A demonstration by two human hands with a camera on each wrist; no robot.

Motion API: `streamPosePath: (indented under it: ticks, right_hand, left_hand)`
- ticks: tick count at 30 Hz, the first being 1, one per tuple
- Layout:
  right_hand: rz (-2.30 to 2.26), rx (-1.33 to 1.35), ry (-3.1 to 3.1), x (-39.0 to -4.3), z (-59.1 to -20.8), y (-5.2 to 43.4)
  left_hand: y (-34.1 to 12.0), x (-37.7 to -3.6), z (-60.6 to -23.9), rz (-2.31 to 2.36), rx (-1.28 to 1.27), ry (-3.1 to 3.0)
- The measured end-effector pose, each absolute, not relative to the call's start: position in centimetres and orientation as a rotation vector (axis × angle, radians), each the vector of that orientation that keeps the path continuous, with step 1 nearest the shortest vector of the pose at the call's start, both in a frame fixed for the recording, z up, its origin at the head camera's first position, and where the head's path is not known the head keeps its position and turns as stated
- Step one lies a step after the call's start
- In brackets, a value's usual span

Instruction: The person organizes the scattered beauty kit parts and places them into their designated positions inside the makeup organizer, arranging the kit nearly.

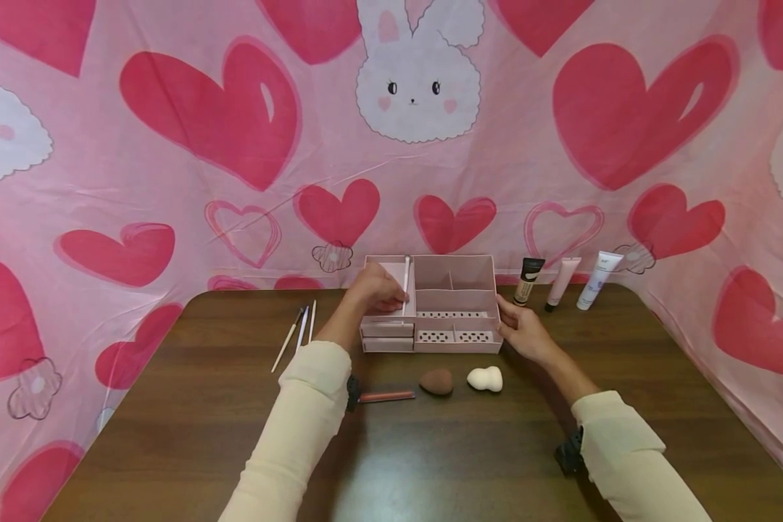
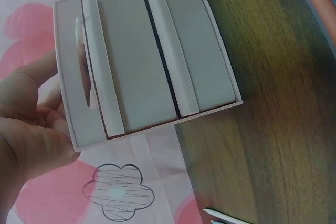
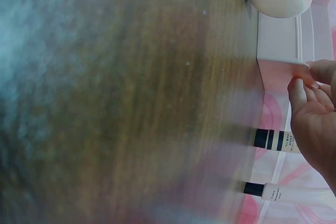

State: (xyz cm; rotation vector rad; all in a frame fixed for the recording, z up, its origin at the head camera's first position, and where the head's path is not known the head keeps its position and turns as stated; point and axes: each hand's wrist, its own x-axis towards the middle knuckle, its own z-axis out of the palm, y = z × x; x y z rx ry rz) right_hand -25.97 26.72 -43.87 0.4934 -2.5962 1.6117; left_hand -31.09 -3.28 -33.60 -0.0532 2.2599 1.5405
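- Fig.: person seated at a dark brown wooden table (image 1: 189,428), both arms in cream sleeves, working at a pale pink plastic cosmetics organiser w/ several compartments and small drawers (image 1: 453,303); it stands at the far centre of the table.
- Left hand (image 1: 377,288): fingers curled round a slim white-handled makeup brush (image 1: 406,283), held upright in the organiser's far-left compartment. Left wrist view shows the brush (image 2: 80,59) inside that compartment, hand at the box's outer wall.
- Right hand (image 1: 522,330): fingers relaxed and apart, fingertips touching the organiser's right wall, near corner; it holds nothing. Right wrist view agrees, though blurred.
- Left of the box: three thin loose brushes (image 1: 298,331) lying on the table, just beside each other.
- Near side of the box: red slim lip-gloss tube (image 1: 386,396), brown teardrop sponge (image 1: 436,381), white gourd-shaped sponge (image 1: 485,378).
- Far right, leaning on the heart-print pink cloth backdrop (image 1: 209,116): black-capped beige tube (image 1: 528,281), pink tube (image 1: 563,283), white tube (image 1: 599,280).
- Risk 1 (judgement): the brush is tall vs. the compartment wall; if let go while upright it may tip and fall out over the rim.
- Risk 2: the box looks light; a push from the left hand could slide it right, as the right hand only touches it w/o gripping.
- Risk 3: the left sleeve hangs close over the lip-gloss tube; drawing the arm back could roll it toward the near edge.
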Motion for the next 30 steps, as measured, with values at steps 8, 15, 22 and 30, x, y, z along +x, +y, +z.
streamPosePath:
  ticks: [8, 15, 22, 30]
  right_hand:
    - [1.610, 0.498, -2.597, -25.87, -43.88, 26.73]
    - [1.602, 0.505, -2.600, -25.98, -43.93, 26.83]
    - [1.619, 0.506, -2.597, -25.89, -43.92, 26.84]
    - [1.624, 0.498, -2.607, -25.80, -43.70, 26.66]
  left_hand:
    - [-3.32, -30.85, -33.58, 1.541, -0.031, 2.268]
    - [-3.37, -30.72, -33.54, 1.542, -0.012, 2.265]
    - [-3.57, -30.57, -33.52, 1.545, 0.028, 2.241]
    - [-4.10, -30.07, -33.38, 1.567, 0.085, 2.238]
